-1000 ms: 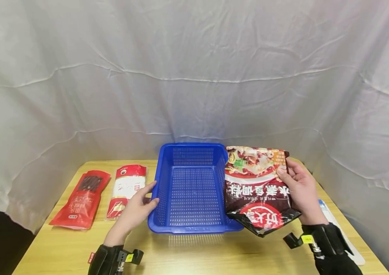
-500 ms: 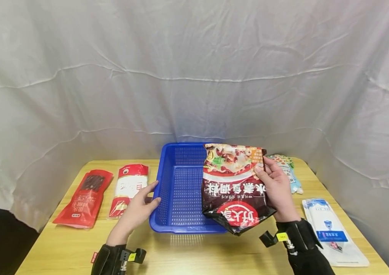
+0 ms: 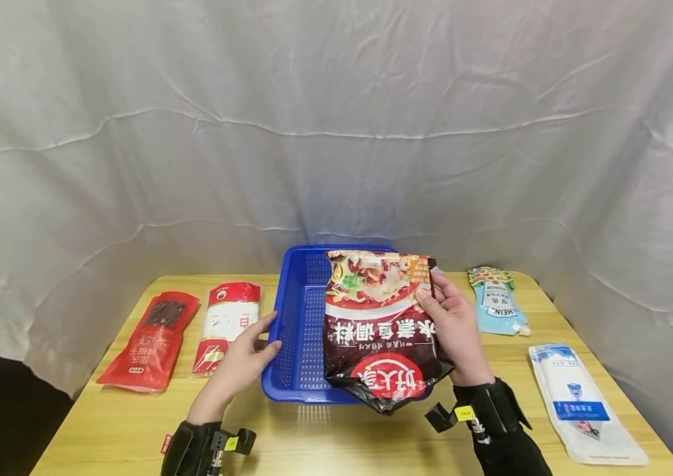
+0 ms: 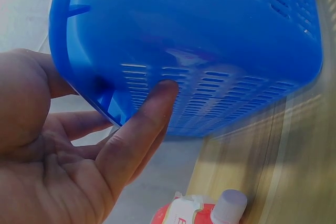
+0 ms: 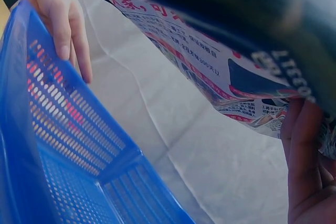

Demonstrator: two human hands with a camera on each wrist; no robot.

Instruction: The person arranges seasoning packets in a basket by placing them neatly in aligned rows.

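Note:
My right hand (image 3: 452, 327) grips a dark red seasoning packet (image 3: 379, 334) by its right edge, thumb on the front, and holds it upright over the right half of the blue perforated basket (image 3: 301, 317). The right wrist view shows the packet's printed back (image 5: 210, 45) above the basket's mesh wall (image 5: 68, 145). With straight fingers my left hand (image 3: 247, 360) rests against the basket's left wall; the left wrist view shows fingertips (image 4: 160, 95) touching the blue side (image 4: 210, 51).
On the wooden table (image 3: 324, 436), a red packet (image 3: 151, 340) and a red-and-white packet (image 3: 226, 324) lie left of the basket. A teal Heinz pouch (image 3: 496, 301) and a white-and-blue pouch (image 3: 580, 400) lie on the right. White cloth hangs behind.
My right hand has carried the dark red packet leftward, from beside the basket's right rim to over the basket. The pouches on the right came into view. The left hand stayed put.

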